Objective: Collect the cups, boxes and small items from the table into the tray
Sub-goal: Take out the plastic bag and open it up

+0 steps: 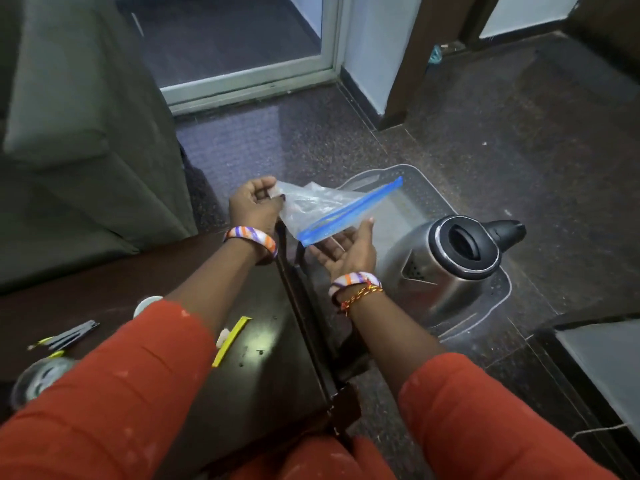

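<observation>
A clear plastic zip bag [322, 206] with a blue seal strip hangs in the air over the table's right edge. My left hand [254, 206] pinches its crumpled closed end. My right hand [346, 251] lies palm up under the blue strip, fingers spread, touching the bag. Beyond the bag, a clear plastic tray [381, 181] sits on the floor with a steel kettle [450, 258] standing in it. On the dark table [270, 368] lie a yellow strip [232, 341], a white cup [145, 304], a grey cutter [69, 336] and a glass item [38, 379] at the left edge.
A grey-green sofa [79, 133] stands behind the table on the left. Dark speckled floor [519, 133] spreads to the right, with a glass door [242, 39] at the back and another seat's corner [606, 362] at the lower right.
</observation>
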A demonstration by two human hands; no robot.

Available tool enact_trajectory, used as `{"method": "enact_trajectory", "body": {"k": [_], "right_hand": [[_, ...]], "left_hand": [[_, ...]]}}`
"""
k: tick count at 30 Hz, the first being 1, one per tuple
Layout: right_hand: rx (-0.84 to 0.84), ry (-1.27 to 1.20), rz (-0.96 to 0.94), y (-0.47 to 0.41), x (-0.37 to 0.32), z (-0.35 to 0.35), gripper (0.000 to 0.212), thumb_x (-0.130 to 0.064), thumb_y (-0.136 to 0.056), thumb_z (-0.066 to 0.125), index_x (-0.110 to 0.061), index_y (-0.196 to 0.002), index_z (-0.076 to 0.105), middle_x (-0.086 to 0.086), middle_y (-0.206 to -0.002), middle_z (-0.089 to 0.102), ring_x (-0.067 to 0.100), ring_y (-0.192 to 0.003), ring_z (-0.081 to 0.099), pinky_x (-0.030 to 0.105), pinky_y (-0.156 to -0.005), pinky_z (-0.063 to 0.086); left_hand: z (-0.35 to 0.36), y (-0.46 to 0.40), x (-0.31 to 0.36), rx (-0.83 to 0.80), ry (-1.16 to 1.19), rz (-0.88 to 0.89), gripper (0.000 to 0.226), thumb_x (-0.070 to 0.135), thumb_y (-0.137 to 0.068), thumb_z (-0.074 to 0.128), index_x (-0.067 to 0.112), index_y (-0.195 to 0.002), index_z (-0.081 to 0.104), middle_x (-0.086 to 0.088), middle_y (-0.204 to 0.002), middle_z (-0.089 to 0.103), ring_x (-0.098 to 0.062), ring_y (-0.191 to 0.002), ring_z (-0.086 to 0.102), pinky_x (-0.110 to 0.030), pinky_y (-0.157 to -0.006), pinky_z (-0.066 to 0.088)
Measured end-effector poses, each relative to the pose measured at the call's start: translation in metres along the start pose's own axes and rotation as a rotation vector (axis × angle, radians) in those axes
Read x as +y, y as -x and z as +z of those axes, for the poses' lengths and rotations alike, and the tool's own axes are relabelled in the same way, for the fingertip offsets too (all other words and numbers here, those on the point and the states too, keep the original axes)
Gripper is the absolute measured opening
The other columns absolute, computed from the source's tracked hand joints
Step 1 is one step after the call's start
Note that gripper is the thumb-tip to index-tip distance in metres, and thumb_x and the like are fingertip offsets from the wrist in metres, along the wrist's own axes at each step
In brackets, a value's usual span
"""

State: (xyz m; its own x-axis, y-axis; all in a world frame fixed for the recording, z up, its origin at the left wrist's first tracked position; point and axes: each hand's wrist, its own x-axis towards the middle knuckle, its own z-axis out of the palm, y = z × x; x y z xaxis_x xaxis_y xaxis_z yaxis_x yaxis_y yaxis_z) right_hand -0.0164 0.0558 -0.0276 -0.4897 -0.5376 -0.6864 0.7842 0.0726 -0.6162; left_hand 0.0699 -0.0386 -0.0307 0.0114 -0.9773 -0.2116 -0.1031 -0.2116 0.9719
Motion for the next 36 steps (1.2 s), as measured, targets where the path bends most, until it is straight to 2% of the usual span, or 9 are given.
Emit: {"method": "enact_trajectory", "body": {"k": [6,8,10,16,19,26,30,33,36], "right_hand": [[0.086,0.29,-0.261,0.068,0.03,0.045,0.025,-0.017,-0.089,0.055,-0.003,-0.068,0.057,0.004,-0.059,0.05,0.021,-0.067,0.05,0.02,-0.054,0.045],[0.066,0.517,-0.352,0.09,0.041,0.059,0.025,-0.008,-0.087,0.052,0.004,-0.066,0.058,0.004,-0.051,0.045,0.013,-0.051,0.048,0.01,-0.039,0.036],[-0.012,0.647,-0.42,0.111,0.053,0.074,0.026,-0.01,-0.087,0.052,0.009,-0.074,0.063,0.01,-0.053,0.048,0.005,-0.043,0.051,0.012,-0.046,0.047],[-0.29,0.954,-0.434,0.179,0.078,0.114,0.034,-0.024,-0.093,0.049,0.004,-0.096,0.068,0.011,-0.069,0.058,0.025,-0.066,0.058,0.021,-0.047,0.045],[-0.334,1.029,-0.434,0.205,0.08,0.123,0.033,-0.017,-0.094,0.048,0.012,-0.098,0.064,0.012,-0.067,0.054,0.012,-0.04,0.057,0.011,-0.035,0.04],[-0.205,1.27,-0.851,0.238,0.093,0.126,0.041,-0.012,-0.081,0.063,-0.003,-0.12,0.059,0.017,-0.12,0.063,0.027,-0.108,0.06,0.028,-0.089,0.044],[-0.462,1.09,-1.419,0.293,0.123,0.127,0.027,0.006,-0.068,0.061,-0.001,-0.093,0.07,0.018,-0.094,0.068,0.026,-0.082,0.062,0.028,-0.074,0.046],[-0.643,1.299,-1.31,0.327,0.14,0.118,0.021,0.007,-0.071,0.057,0.0,-0.084,0.072,0.012,-0.076,0.067,0.014,-0.069,0.052,0.018,-0.059,0.035],[-0.628,1.483,-0.821,0.339,0.149,0.103,0.016,0.001,-0.083,0.053,-0.001,-0.083,0.069,0.008,-0.07,0.058,0.016,-0.068,0.055,0.013,-0.055,0.046]], "left_hand": [[-0.102,0.037,-0.001,-0.086,-0.131,-0.199,0.017,-0.005,-0.081,0.059,0.009,-0.072,0.057,0.002,-0.049,0.055,0.002,-0.031,0.05,-0.015,-0.034,0.041],[-0.135,0.046,0.004,-0.132,-0.297,-0.186,0.028,0.02,-0.08,0.066,0.015,-0.055,0.054,0.008,-0.035,0.056,-0.015,-0.049,0.056,-0.023,-0.046,0.043],[-0.162,0.057,0.021,-0.118,-0.282,-0.045,0.029,0.041,-0.074,0.068,0.019,-0.057,0.058,0.0,-0.059,0.067,-0.024,-0.064,0.059,-0.028,-0.06,0.048],[-0.22,0.092,0.073,-0.216,-0.341,0.299,0.008,0.012,-0.075,0.072,0.011,-0.077,0.064,-0.001,-0.065,0.058,-0.007,-0.058,0.053,-0.023,-0.058,0.047],[-0.26,0.089,0.08,-0.115,-0.427,0.295,0.021,0.001,-0.074,0.061,0.016,-0.061,0.062,-0.002,-0.052,0.058,0.001,-0.035,0.052,-0.018,-0.049,0.05],[-0.346,0.109,0.104,0.084,-0.472,0.273,0.026,0.005,-0.073,0.054,0.013,-0.05,0.064,0.008,-0.03,0.057,-0.007,-0.04,0.063,-0.022,-0.052,0.057],[-0.36,0.136,0.112,0.073,-0.419,0.263,0.02,0.004,-0.071,0.057,0.005,-0.053,0.066,0.005,-0.032,0.058,-0.026,-0.056,0.067,-0.039,-0.066,0.061],[-0.363,0.168,0.118,0.023,-0.561,0.372,0.017,0.013,-0.072,0.065,0.007,-0.057,0.07,0.004,-0.038,0.063,-0.005,-0.043,0.062,-0.025,-0.064,0.058],[-0.363,0.206,0.126,0.04,-0.683,0.532,0.015,0.009,-0.072,0.061,0.007,-0.074,0.076,-0.014,-0.073,0.075,-0.018,-0.069,0.069,-0.03,-0.073,0.056]]}}
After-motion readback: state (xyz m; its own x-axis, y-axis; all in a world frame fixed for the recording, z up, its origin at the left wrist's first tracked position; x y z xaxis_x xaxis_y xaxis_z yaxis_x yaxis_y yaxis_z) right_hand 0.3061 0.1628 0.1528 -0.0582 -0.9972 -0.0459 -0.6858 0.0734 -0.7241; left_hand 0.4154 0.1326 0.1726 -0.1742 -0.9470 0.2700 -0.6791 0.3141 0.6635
